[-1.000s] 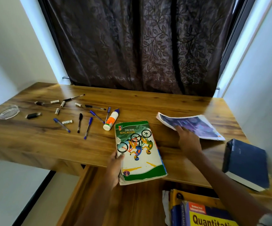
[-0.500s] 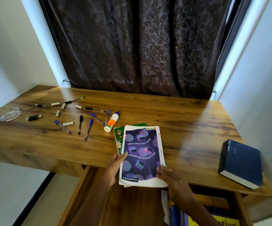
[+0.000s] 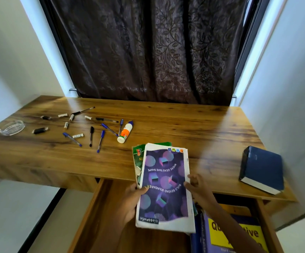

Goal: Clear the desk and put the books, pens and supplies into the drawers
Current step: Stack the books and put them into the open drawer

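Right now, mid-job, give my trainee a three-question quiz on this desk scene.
1. True or false: the purple notebook lies on top of the green book.
2. Which hands grip that stack? A) left hand only B) right hand only C) both
3. Fill in: the thick blue book rests at the desk's ____ end, apart from the pens.

Key: 1 true. 2 C: one hand grips each long edge, over the open drawer. 3 right; the pens and the glue bottle lie toward the left.
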Demonstrator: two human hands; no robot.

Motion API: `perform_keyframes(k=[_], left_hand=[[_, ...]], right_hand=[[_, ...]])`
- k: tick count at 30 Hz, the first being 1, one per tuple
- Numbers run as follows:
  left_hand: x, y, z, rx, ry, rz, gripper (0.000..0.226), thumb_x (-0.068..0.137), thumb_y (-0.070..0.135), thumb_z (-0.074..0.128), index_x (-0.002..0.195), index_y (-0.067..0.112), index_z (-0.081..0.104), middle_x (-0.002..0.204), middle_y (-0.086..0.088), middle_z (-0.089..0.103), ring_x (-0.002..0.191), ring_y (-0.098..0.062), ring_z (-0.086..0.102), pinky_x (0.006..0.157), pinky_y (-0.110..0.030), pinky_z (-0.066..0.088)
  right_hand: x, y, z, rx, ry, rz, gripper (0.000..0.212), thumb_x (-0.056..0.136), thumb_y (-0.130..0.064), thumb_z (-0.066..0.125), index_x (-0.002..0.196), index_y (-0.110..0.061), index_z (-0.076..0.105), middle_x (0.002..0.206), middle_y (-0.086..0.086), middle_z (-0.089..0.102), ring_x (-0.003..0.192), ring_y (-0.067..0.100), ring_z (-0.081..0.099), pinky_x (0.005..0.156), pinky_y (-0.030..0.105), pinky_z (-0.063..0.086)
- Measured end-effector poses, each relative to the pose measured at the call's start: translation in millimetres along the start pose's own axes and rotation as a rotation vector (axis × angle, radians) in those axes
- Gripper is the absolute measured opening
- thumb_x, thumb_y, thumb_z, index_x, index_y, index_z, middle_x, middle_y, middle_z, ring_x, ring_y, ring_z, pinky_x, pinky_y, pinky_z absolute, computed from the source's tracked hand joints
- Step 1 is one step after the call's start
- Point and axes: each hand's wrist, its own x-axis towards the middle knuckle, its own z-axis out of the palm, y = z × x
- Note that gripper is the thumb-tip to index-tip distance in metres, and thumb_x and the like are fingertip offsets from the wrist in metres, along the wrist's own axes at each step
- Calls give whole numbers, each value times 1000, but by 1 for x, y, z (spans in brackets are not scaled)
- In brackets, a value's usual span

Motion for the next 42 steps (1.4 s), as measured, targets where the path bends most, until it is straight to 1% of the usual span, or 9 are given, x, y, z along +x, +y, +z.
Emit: perform_keyframes(k=[2, 5, 7, 11, 16, 25, 32, 37, 42], left_hand=[[-21, -14, -3, -63, -34, 11, 23, 87, 1, 59, 109, 3, 62, 87, -12, 73, 80, -28, 69, 66, -36, 56], [-50, -31, -14, -93, -56, 42, 34, 81, 4, 62, 116, 4, 59, 102, -15, 71, 99, -34, 64, 92, -47, 49], [-63, -34, -21, -99, -71, 80, 42, 74, 7, 64, 115, 6, 59, 107, -15, 70, 102, -35, 64, 96, -50, 46], [-68, -24, -32, -46, -62, 169, 46, 78, 5, 64, 122, 11, 53, 114, -16, 67, 100, -36, 66, 87, -53, 52], [-75, -14, -36, -43, -7, 329, 41, 84, -10, 56, 117, 15, 53, 106, -8, 71, 91, -29, 70, 69, -38, 58], [-82, -28, -44, 69, 97, 266, 63, 58, 32, 77, 116, 20, 53, 108, -8, 67, 95, -24, 69, 79, -46, 58], [-86, -35, -43, 84, 80, 286, 53, 74, 43, 67, 119, 18, 53, 105, -7, 70, 90, -24, 71, 78, -48, 58], [-82, -36, -30, 67, 150, 314, 15, 92, 27, 55, 104, 17, 57, 88, -7, 74, 74, -25, 72, 60, -34, 59], [-77, -52, -23, 208, 130, 276, 32, 94, 31, 52, 115, 8, 57, 86, -4, 74, 71, -17, 72, 62, -28, 58]], right_hand=[[-5, 8, -4, 126, -40, 90, 28, 85, -12, 66, 108, -11, 50, 96, 11, 63, 82, 19, 62, 66, 35, 52], [-27, 19, -1, 290, -138, 204, 29, 86, -5, 63, 112, -8, 52, 83, 7, 63, 62, 9, 59, 55, 25, 47], [-42, 23, 5, 282, -168, 162, 22, 88, -1, 58, 109, -8, 57, 81, 3, 65, 60, 5, 60, 53, 21, 47], [-52, 15, 21, 256, -150, 10, 34, 88, 5, 54, 117, -12, 55, 108, 10, 68, 98, 27, 65, 83, 46, 54], [-62, -6, 38, 289, -81, -112, 28, 88, 10, 52, 110, -7, 51, 102, 9, 64, 89, 20, 62, 61, 17, 53], [-78, 4, 62, 132, -200, -148, 43, 84, -9, 65, 123, -17, 47, 114, 3, 63, 106, 18, 63, 83, 34, 57], [-81, 12, 58, 173, -219, -131, 39, 92, -5, 53, 128, -14, 41, 115, 6, 61, 102, 14, 63, 70, 23, 56], [-88, 7, 50, 137, -152, -147, 19, 93, -13, 52, 105, -28, 50, 106, 2, 64, 95, 16, 66, 76, 40, 58], [-97, 31, 41, -17, -168, -45, 25, 94, -12, 50, 116, -22, 43, 108, 2, 60, 92, 11, 63, 68, 23, 55]])
